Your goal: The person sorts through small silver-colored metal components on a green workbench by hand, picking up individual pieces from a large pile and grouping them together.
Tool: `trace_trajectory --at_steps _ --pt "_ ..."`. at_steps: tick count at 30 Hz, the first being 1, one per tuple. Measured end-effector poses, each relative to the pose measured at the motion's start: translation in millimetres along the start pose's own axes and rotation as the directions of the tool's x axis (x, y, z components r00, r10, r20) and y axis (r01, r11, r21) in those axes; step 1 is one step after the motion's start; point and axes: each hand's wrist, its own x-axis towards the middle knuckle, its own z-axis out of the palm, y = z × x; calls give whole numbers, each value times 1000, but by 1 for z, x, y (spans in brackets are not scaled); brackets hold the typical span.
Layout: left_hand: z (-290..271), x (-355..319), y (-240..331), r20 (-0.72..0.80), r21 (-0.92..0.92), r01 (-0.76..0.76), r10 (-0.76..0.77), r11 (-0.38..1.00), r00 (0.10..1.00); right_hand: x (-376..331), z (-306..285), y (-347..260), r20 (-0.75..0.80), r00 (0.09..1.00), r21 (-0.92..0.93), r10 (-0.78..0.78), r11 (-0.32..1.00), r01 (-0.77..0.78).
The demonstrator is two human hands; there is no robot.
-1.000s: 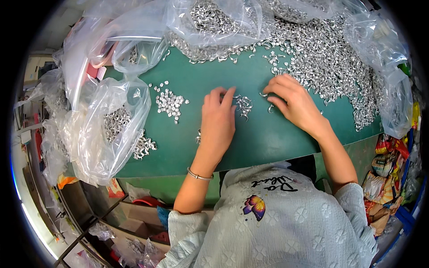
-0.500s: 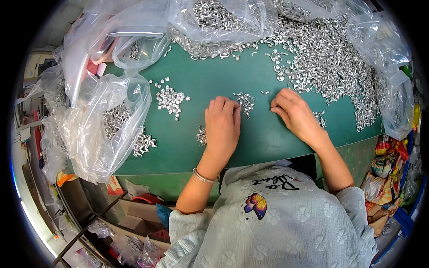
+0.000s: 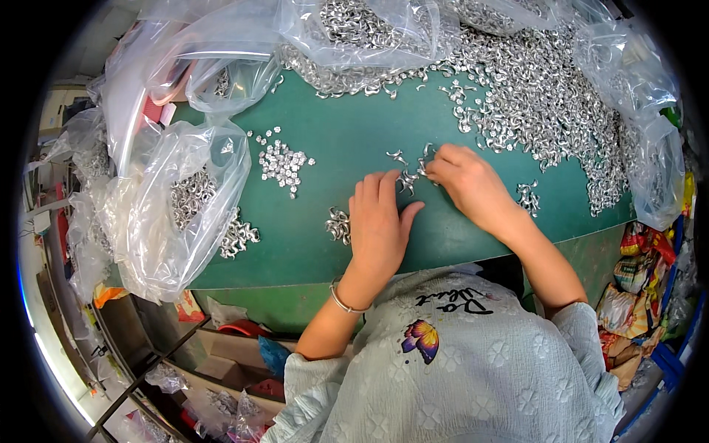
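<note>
My left hand point(image 3: 378, 225) lies over the green tabletop point(image 3: 354, 122), fingers stretched forward and thumb spread away; nothing shows in its grasp. Its fingertips are beside a few small curved silver metal pieces point(image 3: 407, 180). My right hand point(image 3: 473, 186) reaches in from the right with fingers bent together at those same pieces. Whether a piece is pinched there is hidden by the fingers. Left of my left hand sits a small cluster of curved pieces point(image 3: 338, 225), and another small cluster point(image 3: 528, 198) lies to the right of my right hand.
Small flower-shaped silver pieces point(image 3: 282, 164) are grouped at left. A large heap of curved metal pieces point(image 3: 546, 96) covers the back right. Clear plastic bags point(image 3: 221, 159) with metal parts stand at left and at the back point(image 3: 369, 52). Colourful packets point(image 3: 631, 295) hang at right.
My right hand has moved left to the small pieces in the middle, which have spread out. My left hand has shifted slightly nearer to me, its thumb opening outward.
</note>
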Motion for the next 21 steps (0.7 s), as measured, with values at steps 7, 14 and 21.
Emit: trace_trajectory --at_steps 7,14,21 --pt "8 0 -15 -4 -39 -70 70 997 998 -20 -6 -6 -54 988 189 144 973 -131" --pt "-6 -15 -14 -67 -83 3 -8 997 998 -26 8 -26 -50 999 80 6 997 -2" --pt "-30 -34 -23 -64 159 34 -25 987 998 -8 50 -46 -47 985 104 -165 980 169"
